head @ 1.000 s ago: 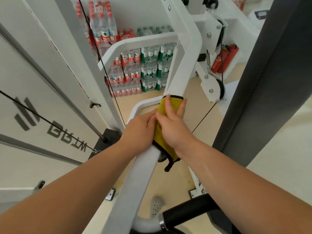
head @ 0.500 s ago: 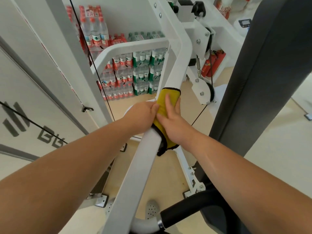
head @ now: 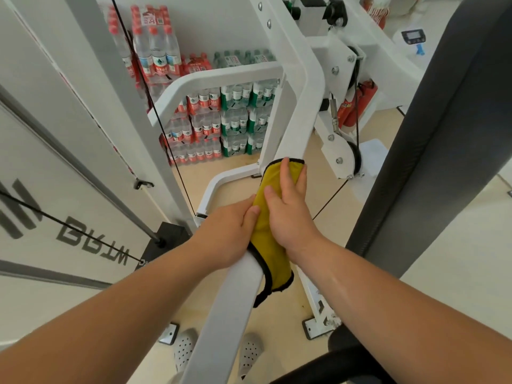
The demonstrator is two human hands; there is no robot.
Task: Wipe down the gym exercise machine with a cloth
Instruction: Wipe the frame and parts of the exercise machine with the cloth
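Two hands worked frame centre | yellow cloth lay wrapped over white bar | left hand curled fingers round cloth and bar | right hand pressed straight, slightly spread fingers on cloth | step likely needed firm, even strokes along the bar

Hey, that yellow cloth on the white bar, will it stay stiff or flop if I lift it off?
Likely floppy: the yellow cloth wraps round the white bar and its lower corner droops. Looks thin, so probably light.
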